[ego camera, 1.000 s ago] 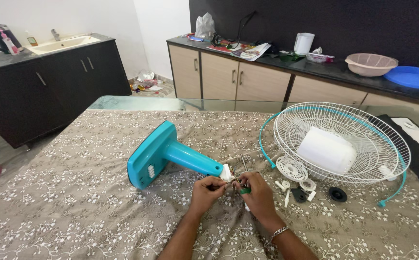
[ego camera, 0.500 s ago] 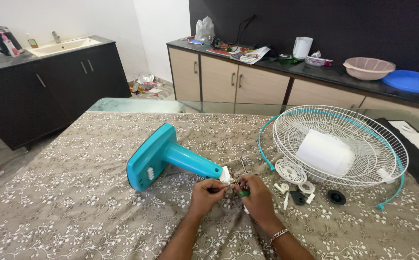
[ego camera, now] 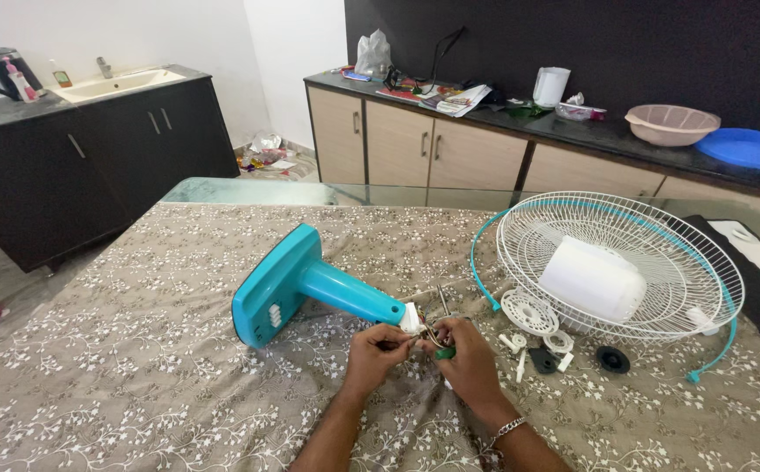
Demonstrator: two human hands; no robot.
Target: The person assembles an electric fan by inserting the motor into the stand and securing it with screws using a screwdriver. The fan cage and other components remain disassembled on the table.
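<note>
Teal plastic fan stand [ego camera: 310, 284] lies on its side on the flower-printed tablecloth [ego camera: 135, 367], its neck pointing toward the person. At the neck's white end [ego camera: 410, 319] thin wires [ego camera: 435, 330] come out, and both hands meet there.

Left hand [ego camera: 378, 350]: fingers pinched on the wire ends just beside the neck tip. Right hand [ego camera: 467, 358]: fingers closed around a small green-handled tool [ego camera: 444, 352], probably a screwdriver, its tip lost among the wires.

Step in hand, as judged: fine work on the wiring at the top of the stand, with the fan dismantled. Any further move here calls for a steady pinch on the wires and a precisely placed tool tip; the stand itself lies unclamped and could roll.

Nearby to the right: white wire guard [ego camera: 620, 262] with teal rim, a white motor housing [ego camera: 591, 278] resting in it; small white and black fittings [ego camera: 541, 345] loose on the cloth.

Hard to make out: the tool tip, the wire count, any terminal; the fingers hide the contact point. Forearms cut off at the bottom edge.
</note>
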